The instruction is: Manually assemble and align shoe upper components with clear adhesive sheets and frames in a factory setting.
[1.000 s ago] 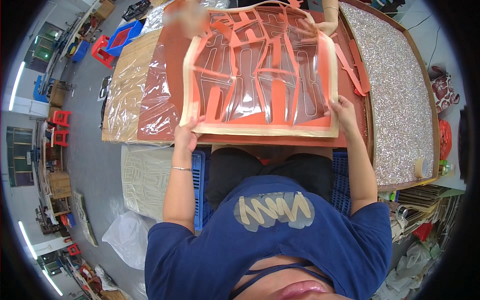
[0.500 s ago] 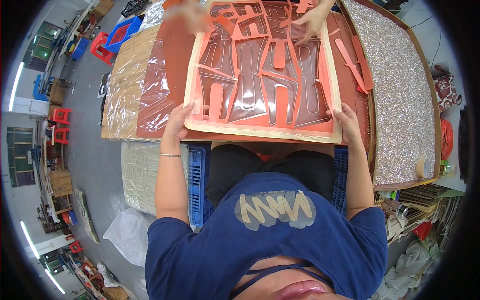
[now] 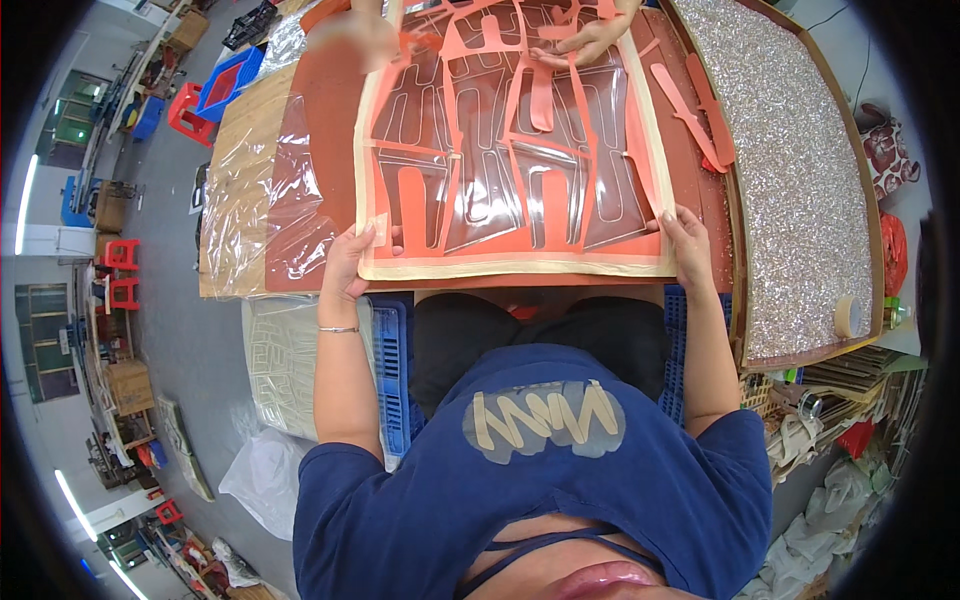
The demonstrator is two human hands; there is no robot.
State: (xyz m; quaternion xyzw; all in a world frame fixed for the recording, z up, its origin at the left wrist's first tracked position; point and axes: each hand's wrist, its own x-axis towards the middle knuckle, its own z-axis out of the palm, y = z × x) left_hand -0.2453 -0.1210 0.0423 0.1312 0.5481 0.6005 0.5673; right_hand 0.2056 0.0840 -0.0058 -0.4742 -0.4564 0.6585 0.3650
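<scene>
A large rectangular template (image 3: 515,268) with a cream taped border spans the table in front of me. Inside the border are orange-red cut-out strips (image 3: 412,205) over clear, shiny plastic with long slot outlines. My left hand (image 3: 350,262) grips its near left corner, thumb on top. At the near right corner, the fingers of my right hand (image 3: 686,240) close on the border. Across from me, a co-worker's hand (image 3: 588,42) rests over the far part, palm partly turned up. The co-worker's other hand (image 3: 372,38) is blurred by the far left edge.
The table (image 3: 320,225) has a reddish-brown surface, with clear film (image 3: 245,180) at the left. Loose orange strips (image 3: 690,115) lie right of the template. A glittery tray (image 3: 790,190) with a tape roll (image 3: 847,317) stands further right. Blue crates (image 3: 393,370) are below the table edge.
The template has shifted slightly left, its near edge now more level, and both my hands have moved with it. The co-worker's hand on the right has moved left and turned.
</scene>
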